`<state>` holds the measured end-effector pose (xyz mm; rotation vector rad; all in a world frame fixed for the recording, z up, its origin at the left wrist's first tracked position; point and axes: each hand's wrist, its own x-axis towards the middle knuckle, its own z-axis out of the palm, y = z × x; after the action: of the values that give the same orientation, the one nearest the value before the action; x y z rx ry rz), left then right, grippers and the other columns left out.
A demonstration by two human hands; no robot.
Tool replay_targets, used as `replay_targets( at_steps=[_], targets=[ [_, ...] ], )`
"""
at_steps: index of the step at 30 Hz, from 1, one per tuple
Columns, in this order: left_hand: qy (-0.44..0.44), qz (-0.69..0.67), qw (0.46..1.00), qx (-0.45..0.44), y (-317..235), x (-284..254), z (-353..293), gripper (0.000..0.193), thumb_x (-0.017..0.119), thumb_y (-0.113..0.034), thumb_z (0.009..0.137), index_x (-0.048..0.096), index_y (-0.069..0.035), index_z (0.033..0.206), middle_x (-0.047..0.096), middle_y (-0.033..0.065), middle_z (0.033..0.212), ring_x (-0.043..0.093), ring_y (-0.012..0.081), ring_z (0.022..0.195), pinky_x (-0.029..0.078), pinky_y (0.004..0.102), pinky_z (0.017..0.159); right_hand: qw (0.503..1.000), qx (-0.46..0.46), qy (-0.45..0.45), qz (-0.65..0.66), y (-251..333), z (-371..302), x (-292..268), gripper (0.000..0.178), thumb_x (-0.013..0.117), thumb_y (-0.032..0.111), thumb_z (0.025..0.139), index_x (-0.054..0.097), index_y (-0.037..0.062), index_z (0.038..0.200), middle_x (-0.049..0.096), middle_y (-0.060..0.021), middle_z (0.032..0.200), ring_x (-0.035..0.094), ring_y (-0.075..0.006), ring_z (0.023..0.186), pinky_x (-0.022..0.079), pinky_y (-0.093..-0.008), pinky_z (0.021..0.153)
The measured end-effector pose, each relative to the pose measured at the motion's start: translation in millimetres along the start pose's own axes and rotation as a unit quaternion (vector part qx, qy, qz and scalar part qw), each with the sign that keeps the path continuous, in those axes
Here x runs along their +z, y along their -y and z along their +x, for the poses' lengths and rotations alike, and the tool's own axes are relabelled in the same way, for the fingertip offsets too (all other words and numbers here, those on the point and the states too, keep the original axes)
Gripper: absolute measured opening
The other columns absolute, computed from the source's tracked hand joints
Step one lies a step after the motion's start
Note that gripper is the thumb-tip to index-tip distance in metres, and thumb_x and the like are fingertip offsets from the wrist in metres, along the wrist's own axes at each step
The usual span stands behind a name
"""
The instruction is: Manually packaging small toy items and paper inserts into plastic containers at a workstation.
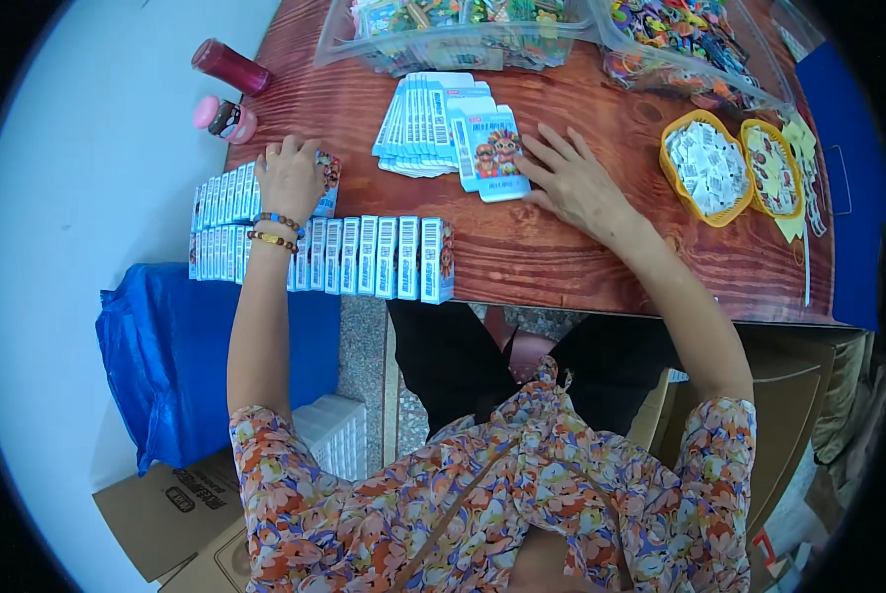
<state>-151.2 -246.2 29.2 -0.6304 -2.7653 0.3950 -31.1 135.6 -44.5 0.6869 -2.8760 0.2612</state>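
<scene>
Beneath the person's forearms spreads a glossy reddish-brown tabletop, its wood grain streaked and knotted. Two clear, stiff plastic bins stand at its far side: the left bin is filled with flat packets, the right bin with a tangle of small multicoloured pieces. Along the near left edge run two rows of slim pale-blue card boxes, packed closely with narrow faces up. Farther out lies a fanned stack of flattened cartons, thin and smooth. Two yellow lattice baskets on the right hold small white packets and printed slips.

One flat carton, bearing cartoon figures, overlaps the stack's right side. The right hand rests at its right edge, fingers spread. The left hand curls over the far row's right end, hiding several boxes; whether it pinches one cannot be told. Near the far left corner are a dark-red cylindrical container and a pink bottle. Beaded bracelets circle the left wrist.
</scene>
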Motion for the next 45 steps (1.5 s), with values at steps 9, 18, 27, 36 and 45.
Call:
replay_targets(
  at_steps=[9, 18, 27, 36, 45],
  targets=[
    [0.069, 0.040, 0.996, -0.028, 7, -2, -1, 0.045, 0.067, -0.029, 0.089, 0.057, -0.015, 0.131, 0.065, 0.0097, 0.122, 0.061, 0.0339, 0.114, 0.041, 0.0590, 0.100, 0.995, -0.072, -0.019, 0.059, 0, -54, -34, 0.040, 0.071, 0.024, 0.087, 0.064, 0.0077, 0.123, 0.060, -0.0124, 0.135, 0.051, -0.0296, 0.131, 0.035, -0.0491, 0.114],
    [-0.125, -0.202, 0.969, 0.072, -84, -79, -10, 0.049, 0.072, -0.021, 0.086, 0.057, -0.010, 0.132, 0.064, 0.0121, 0.114, 0.059, 0.0331, 0.108, 0.040, 0.0506, 0.099, 0.986, 0.023, 0.023, 0.164, 8, 34, -35, 0.049, 0.082, 0.033, 0.075, 0.066, 0.0053, 0.112, 0.061, -0.0128, 0.118, 0.055, -0.0318, 0.117, 0.041, -0.0440, 0.101],
    [0.010, -0.444, 0.896, 0.014, -254, -74, -94, 0.101, 0.083, -0.036, 0.075, 0.030, 0.004, 0.150, 0.047, 0.0257, 0.139, 0.048, 0.0391, 0.124, 0.039, 0.0505, 0.101, 0.982, 0.097, 0.049, 0.156, -4, -37, -45, 0.036, 0.085, 0.027, 0.072, 0.060, 0.0029, 0.084, 0.061, -0.0087, 0.090, 0.059, -0.0274, 0.092, 0.046, -0.0406, 0.079],
    [-0.023, -0.341, 0.940, 0.009, -295, -81, -78, 0.113, 0.089, -0.036, 0.065, 0.028, 0.006, 0.150, 0.050, 0.0213, 0.134, 0.048, 0.0347, 0.123, 0.035, 0.0508, 0.103, 0.893, 0.265, -0.056, 0.359, 14, -95, -73, 0.020, 0.078, 0.013, 0.083, 0.061, 0.0018, 0.081, 0.055, -0.0041, 0.082, 0.053, -0.0152, 0.070, 0.043, -0.0303, 0.064],
    [-0.022, -0.511, 0.859, -0.037, -289, -73, -77, 0.094, 0.087, -0.030, 0.069, 0.042, 0.007, 0.143, 0.060, 0.0235, 0.122, 0.060, 0.0388, 0.109, 0.048, 0.0460, 0.092, 0.817, 0.287, -0.267, 0.423, 37, -125, -73, 0.016, 0.068, -0.002, 0.090, 0.062, -0.0010, 0.106, 0.058, -0.0061, 0.111, 0.059, -0.0108, 0.096, 0.051, -0.0249, 0.081]
  ],
)
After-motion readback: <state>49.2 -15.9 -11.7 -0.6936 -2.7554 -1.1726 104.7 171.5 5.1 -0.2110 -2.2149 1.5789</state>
